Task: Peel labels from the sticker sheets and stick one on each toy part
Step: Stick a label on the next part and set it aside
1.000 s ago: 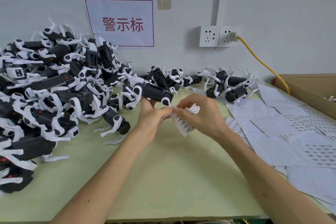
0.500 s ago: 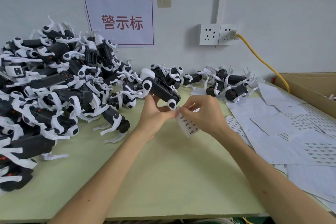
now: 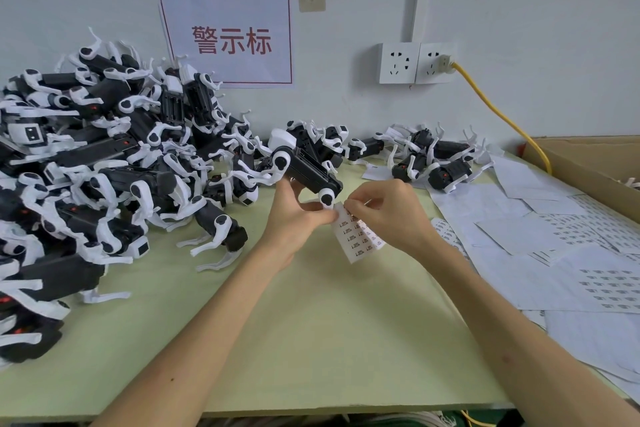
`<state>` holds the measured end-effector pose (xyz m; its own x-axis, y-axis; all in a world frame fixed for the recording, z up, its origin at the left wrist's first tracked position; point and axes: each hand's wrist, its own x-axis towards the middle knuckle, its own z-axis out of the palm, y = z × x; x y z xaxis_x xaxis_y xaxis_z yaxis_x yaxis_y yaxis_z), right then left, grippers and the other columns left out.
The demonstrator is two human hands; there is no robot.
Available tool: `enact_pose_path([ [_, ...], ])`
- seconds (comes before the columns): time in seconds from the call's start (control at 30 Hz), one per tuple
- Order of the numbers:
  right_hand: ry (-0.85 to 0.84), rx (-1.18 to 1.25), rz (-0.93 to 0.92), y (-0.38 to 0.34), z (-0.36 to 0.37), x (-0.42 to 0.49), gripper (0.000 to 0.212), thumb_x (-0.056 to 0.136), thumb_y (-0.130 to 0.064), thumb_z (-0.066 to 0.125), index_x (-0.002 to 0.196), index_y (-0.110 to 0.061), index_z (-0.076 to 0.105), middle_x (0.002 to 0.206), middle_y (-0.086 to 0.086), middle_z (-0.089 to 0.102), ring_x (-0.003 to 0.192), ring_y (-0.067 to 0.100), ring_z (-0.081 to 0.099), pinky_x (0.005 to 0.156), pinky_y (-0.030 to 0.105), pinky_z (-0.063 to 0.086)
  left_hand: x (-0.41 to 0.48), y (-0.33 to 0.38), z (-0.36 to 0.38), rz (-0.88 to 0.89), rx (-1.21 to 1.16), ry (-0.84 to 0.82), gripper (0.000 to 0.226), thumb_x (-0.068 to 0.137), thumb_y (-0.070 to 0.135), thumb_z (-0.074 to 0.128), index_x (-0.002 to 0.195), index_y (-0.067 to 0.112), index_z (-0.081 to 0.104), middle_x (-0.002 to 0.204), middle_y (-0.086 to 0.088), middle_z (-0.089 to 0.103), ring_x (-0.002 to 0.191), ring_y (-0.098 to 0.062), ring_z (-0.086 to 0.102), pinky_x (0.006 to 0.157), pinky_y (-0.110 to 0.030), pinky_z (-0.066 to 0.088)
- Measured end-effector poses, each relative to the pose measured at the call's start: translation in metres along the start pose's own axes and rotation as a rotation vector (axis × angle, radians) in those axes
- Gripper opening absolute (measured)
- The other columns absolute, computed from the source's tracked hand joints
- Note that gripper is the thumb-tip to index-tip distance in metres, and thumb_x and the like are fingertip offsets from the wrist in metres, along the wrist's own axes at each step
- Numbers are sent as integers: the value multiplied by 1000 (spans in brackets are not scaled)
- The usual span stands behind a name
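Head view of the labelling bench. The left hand (image 3: pixel 294 222), at centre, has its fingers curled round a black-and-white toy part (image 3: pixel 306 170), which is lifted clear of the green table (image 3: pixel 311 329) and tilts down toward 4 o'clock. Its thumb presses against the upper edge of a small sticker strip (image 3: pixel 356 241). The right hand (image 3: pixel 388 215), just at 3 o'clock of the left, pinches the top of the same strip with curled fingertips; whether a label has come free cannot be told. The strip hangs below both hands, touching the toy's lower white joint. A large pile of toy parts (image 3: pixel 104 166) fills 9 to 10 o'clock; a smaller group (image 3: pixel 433 163) lies at 1 o'clock. Loose sticker sheets (image 3: pixel 554 239) cover the table at 3 o'clock, beside a cardboard box (image 3: pixel 588 163) at 2 o'clock.
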<state>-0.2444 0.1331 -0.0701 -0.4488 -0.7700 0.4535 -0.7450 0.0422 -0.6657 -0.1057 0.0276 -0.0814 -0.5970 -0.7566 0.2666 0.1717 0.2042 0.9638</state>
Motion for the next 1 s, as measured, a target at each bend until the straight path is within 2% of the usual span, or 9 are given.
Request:
enact_pose_path([
  [0.1, -35, 65, 2, -2, -3, -3, 11, 83, -26, 81, 78, -17, 77, 75, -9, 75, 70, 1, 70, 63, 17, 54, 2, -1, -3, -7, -6, 9, 66, 75, -13, 82, 128, 8, 49, 132, -4, 66, 101, -17, 74, 98, -52, 56],
  [0.2, -14, 29, -13, -3, -3, -3, 9, 83, -21, 80, 77, -16, 77, 75, -9, 74, 70, 3, 70, 64, 21, 55, 2, -2, -2, -5, 12, 3, 65, 74, -11, 84, 128, 7, 52, 129, -4, 68, 101, -17, 74, 97, -51, 57],
  [0.37, -7, -12, -23, -2, 1, -3, 13, 85, -16, 75, 72, -17, 77, 66, -14, 70, 67, 3, 67, 53, 12, 43, 3, -5, 0, -13, 28, 11, 68, 73, -11, 84, 128, 12, 50, 132, -6, 65, 95, -15, 72, 97, -54, 57],
  [0.5, 15, -28, -24, -3, 3, -3, 22, 85, -12, 68, 67, -24, 70, 59, -23, 64, 61, -2, 64, 53, 11, 42, 2, -3, 1, -23, 21, 6, 71, 71, -10, 84, 128, 13, 49, 133, -6, 64, 97, -21, 71, 97, -58, 55],
  [0.6, -9, -39, -11, -2, 2, -2, 23, 87, -11, 66, 69, -25, 70, 66, -18, 67, 61, -1, 63, 56, 10, 42, 1, -2, 1, -27, 21, 2, 75, 63, -3, 84, 128, 14, 48, 134, -6, 63, 98, -25, 71, 97, -57, 56],
  [0.7, -52, 7, -14, -1, -2, -2, 16, 88, -14, 69, 75, -19, 76, 71, -16, 71, 67, 0, 67, 59, 10, 43, 3, -3, -1, -31, 22, 13, 72, 70, -11, 84, 130, 10, 49, 135, -9, 63, 105, -24, 72, 99, -56, 55],
  [0.77, -75, 43, -17, -2, -5, -3, 9, 87, -20, 75, 80, -18, 79, 76, -13, 75, 69, 0, 69, 60, 11, 45, 3, -4, -3, -38, 9, 28, 73, 70, -8, 86, 131, 9, 50, 135, -10, 64, 111, -23, 70, 101, -54, 54],
  [0.87, -58, 44, -20, -3, -4, -3, 9, 87, -20, 78, 79, -17, 79, 76, -10, 75, 70, 1, 69, 63, 18, 52, 3, -3, -3, -54, -12, 42, 72, 72, -7, 87, 131, 7, 50, 138, -10, 63, 120, -27, 66, 103, -56, 52],
  [1.0, -24, 12, -22, -2, -3, -3, 15, 86, -15, 75, 71, -18, 77, 67, -12, 71, 66, 3, 67, 55, 14, 47, 2, -2, 1, -29, 7, 22, 70, 73, -9, 86, 131, 9, 50, 137, -10, 62, 112, -30, 70, 100, -58, 54],
])
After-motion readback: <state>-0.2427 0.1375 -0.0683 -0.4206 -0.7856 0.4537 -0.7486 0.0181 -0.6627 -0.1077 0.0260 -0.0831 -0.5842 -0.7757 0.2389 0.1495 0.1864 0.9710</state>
